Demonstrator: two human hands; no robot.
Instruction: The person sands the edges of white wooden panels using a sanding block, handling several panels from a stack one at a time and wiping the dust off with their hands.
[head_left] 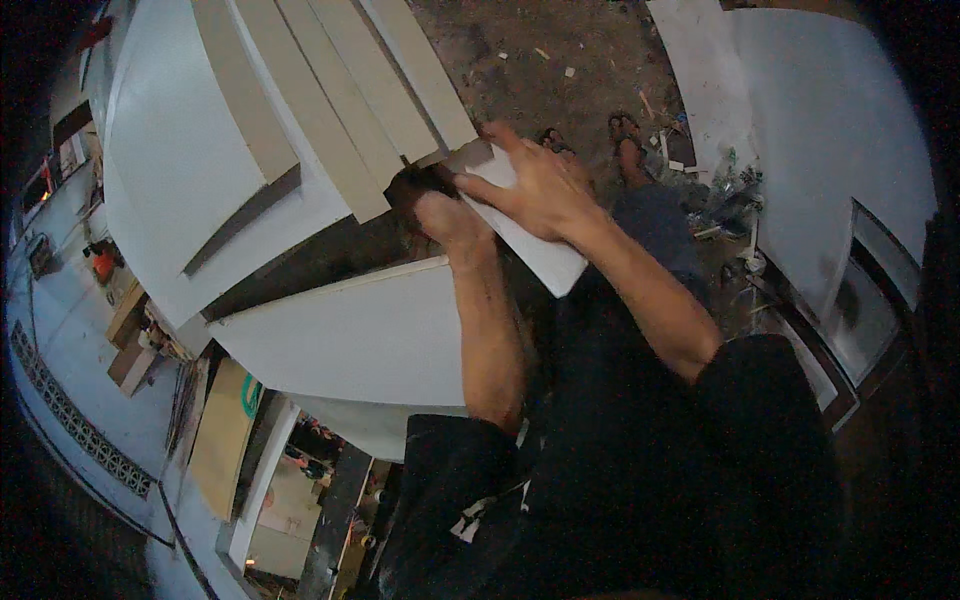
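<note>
My right hand [545, 185] lies across a narrow white board [540, 245], its thumb and fingers spread and stretched out over the board's upper part. Just left of it, my left hand [440, 215] reaches to the ends of several long beige strips [335, 90]. Its fingers go into dark shadow at the strip ends, so I cannot see what they touch. The strips lie side by side on a large white panel [150, 150], and a shorter one [245, 100] lies apart to their left.
Another white panel [350, 325] stands below the strips, beside my left forearm. Scraps and clear plastic [725, 195] litter the brown floor [560, 60]. Large pale panels [820, 120] stand at the right. A beige board [222, 435] with a green coil [250, 395] is at lower left.
</note>
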